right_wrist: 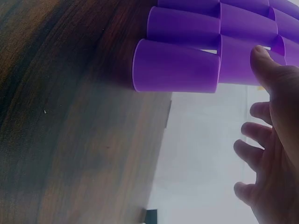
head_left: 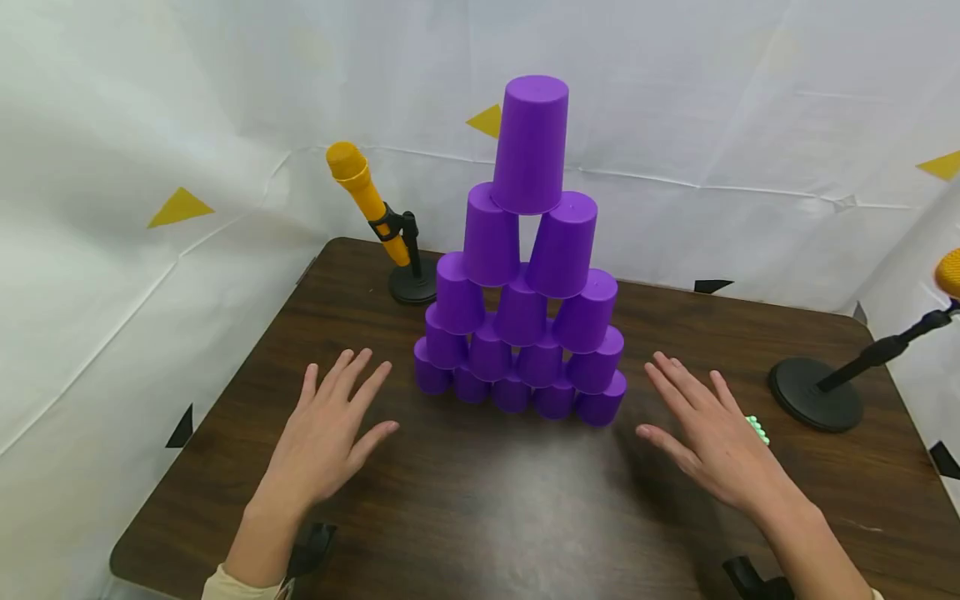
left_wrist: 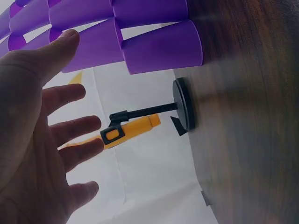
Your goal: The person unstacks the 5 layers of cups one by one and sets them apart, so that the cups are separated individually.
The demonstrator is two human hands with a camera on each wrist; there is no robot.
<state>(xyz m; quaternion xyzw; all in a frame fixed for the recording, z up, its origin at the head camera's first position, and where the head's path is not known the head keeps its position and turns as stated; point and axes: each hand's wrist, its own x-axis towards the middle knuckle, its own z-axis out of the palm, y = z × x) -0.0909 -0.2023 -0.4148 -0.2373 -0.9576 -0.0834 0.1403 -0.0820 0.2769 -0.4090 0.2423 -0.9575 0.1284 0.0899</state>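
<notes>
A pyramid of upside-down purple cups (head_left: 522, 317) stands on the dark wooden table, five rows tall, with a single top cup (head_left: 531, 146) at its peak. To the left of the stack, my left hand (head_left: 322, 437) is held with fingers spread, apart from the cups. My right hand (head_left: 708, 433) mirrors it on the other side, fingers extended and also touching no cup. In the left wrist view, the palm (left_wrist: 32, 154) faces the stack's edge cups (left_wrist: 163, 46). The right wrist view shows the bottom corner cup (right_wrist: 175, 66) beyond the thumb.
A yellow microphone (head_left: 367, 196) on a black stand is behind the stack at left. Another black stand (head_left: 816, 393) with a yellow microphone is at far right. A small pale green bumpy object (head_left: 757, 429) lies partly behind my right hand. White sheeting (head_left: 712, 100) surrounds the table.
</notes>
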